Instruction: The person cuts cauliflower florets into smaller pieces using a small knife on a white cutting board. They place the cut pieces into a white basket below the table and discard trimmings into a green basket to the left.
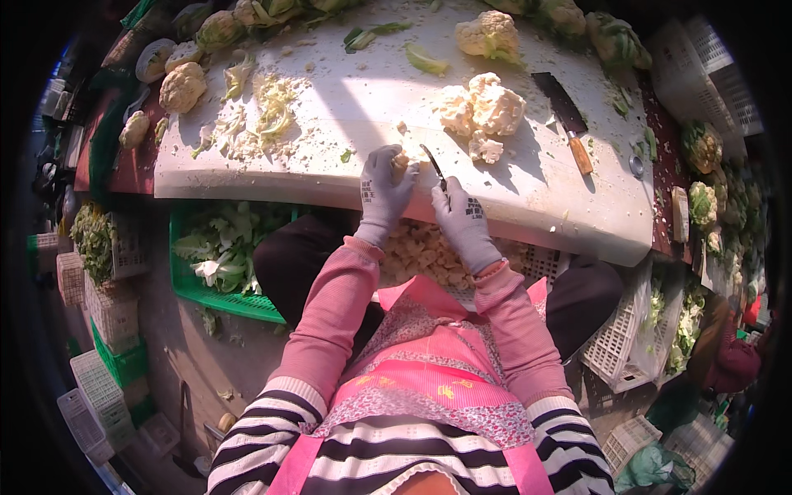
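My left hand (387, 185), in a grey work glove, holds a small piece of cauliflower (401, 162) over the front part of the white tabletop (346, 133). Close by on the right, my gloved right hand (456, 207) grips a small knife (434, 163), its dark, narrow blade pointing up and left beside the piece. Large cut cauliflower chunks (489, 108) lie just beyond my hands. Below the table edge, between my knees, a white plastic crate (544, 263) holds many cut florets (421, 253).
A cleaver (566, 117) with a wooden handle lies at right. Whole cauliflowers (183, 87) line the left and far edges. Leaf trimmings (272, 111) lie at left. A green crate (229, 302) of leaves stands below left; a white crate (612, 346) stands below right.
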Demonstrator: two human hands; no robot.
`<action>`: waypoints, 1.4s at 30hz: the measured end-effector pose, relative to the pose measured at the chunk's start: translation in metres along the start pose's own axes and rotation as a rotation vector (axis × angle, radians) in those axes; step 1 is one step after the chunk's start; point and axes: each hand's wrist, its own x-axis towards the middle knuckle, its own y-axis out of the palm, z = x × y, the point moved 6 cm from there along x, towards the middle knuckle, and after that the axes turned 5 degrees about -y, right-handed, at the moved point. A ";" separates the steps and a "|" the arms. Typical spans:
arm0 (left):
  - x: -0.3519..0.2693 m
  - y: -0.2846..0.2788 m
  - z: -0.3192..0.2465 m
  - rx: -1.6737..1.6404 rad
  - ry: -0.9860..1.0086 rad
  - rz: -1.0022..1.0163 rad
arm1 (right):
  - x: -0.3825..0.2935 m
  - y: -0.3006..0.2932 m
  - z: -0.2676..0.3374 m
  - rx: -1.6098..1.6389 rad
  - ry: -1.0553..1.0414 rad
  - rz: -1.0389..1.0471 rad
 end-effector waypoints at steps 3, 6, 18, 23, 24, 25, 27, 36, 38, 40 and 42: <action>0.008 0.002 0.008 -0.168 -0.040 0.084 | 0.007 -0.007 -0.001 -0.021 -0.058 0.020; 0.011 0.005 0.026 -0.356 -0.226 0.120 | 0.017 -0.005 -0.005 -0.062 -0.106 0.048; 0.011 0.018 0.019 -0.169 -0.243 0.067 | 0.026 0.021 -0.003 -0.061 0.062 0.001; 0.012 0.021 0.018 -0.157 -0.275 0.038 | 0.028 0.028 -0.005 -0.087 0.019 0.070; 0.012 0.022 0.019 -0.157 -0.295 0.038 | 0.030 0.032 -0.006 -0.118 0.021 0.118; 0.011 0.023 0.022 -0.159 -0.345 0.054 | 0.030 0.036 -0.008 -0.148 0.024 0.163; 0.010 0.023 0.023 -0.149 -0.326 0.060 | 0.025 0.037 -0.011 -0.162 0.059 0.157; 0.043 0.017 -0.003 0.246 0.062 0.038 | -0.073 -0.011 -0.024 0.000 -0.080 0.121; 0.041 0.024 -0.022 0.329 0.186 0.058 | -0.083 -0.026 -0.049 0.282 0.134 0.130; 0.027 0.039 -0.032 0.220 0.079 0.317 | -0.086 -0.041 -0.072 0.511 0.332 0.122; 0.007 0.053 -0.044 0.252 -0.004 0.517 | -0.076 -0.066 -0.087 0.490 0.362 -0.039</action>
